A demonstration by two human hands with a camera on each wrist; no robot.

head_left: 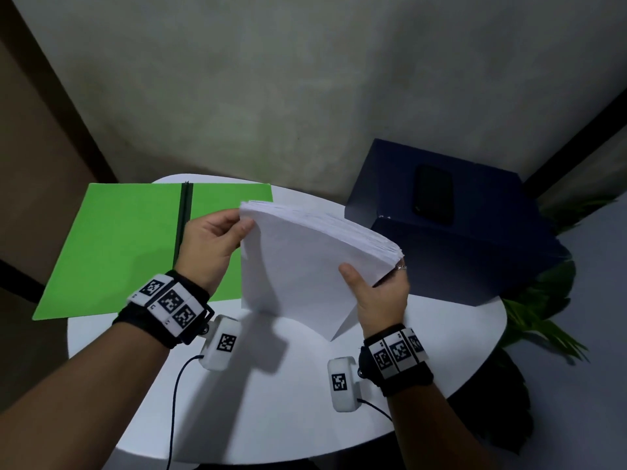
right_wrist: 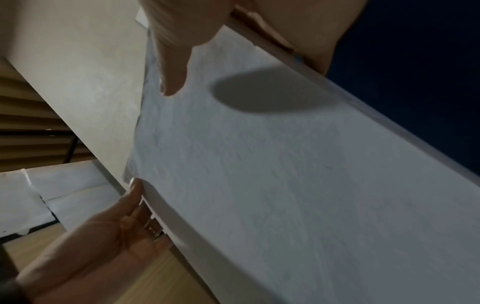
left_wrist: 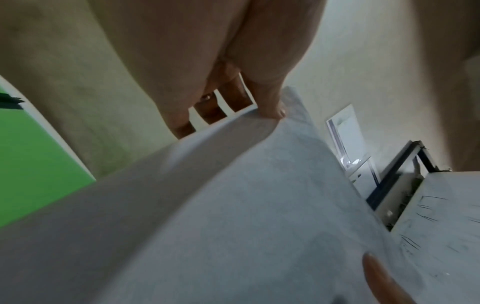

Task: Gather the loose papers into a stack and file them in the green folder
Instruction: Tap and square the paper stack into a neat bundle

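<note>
Head view: stack of white papers (head_left: 305,256) held upright above the white round bench (head_left: 271,401), lower corner close to the bench top, contact not clear. Left hand (head_left: 210,245) at the stack's upper left corner, thumb on the near face, other fingers hidden behind the sheets, so a grip closed on the papers. Right hand (head_left: 380,296) at the right edge, thumb pressed on the near face, fingers wrapped behind, a ring just visible at the edge; grip likewise closed on the papers. Top edges of the sheets fanned slightly, not flush. Green folder (head_left: 135,245) lying open and flat on the left part of the bench, dark spine down its middle, its left corner overhanging the bench edge; papers just beside and partly in front of its right leaf, not in it. Dark blue box (head_left: 458,239) at the right rear of the bench, a dark phone (head_left: 434,195) lying on top. Green plant leaves (head_left: 539,310) beyond the bench's right edge.

Left wrist view: thumb on the stack's upper edge, fingers (left_wrist: 210,109) behind the sheets, green folder at far left.

Right wrist view: right thumb (right_wrist: 171,67) flat on the paper face, left hand holding the opposite edge.
</note>
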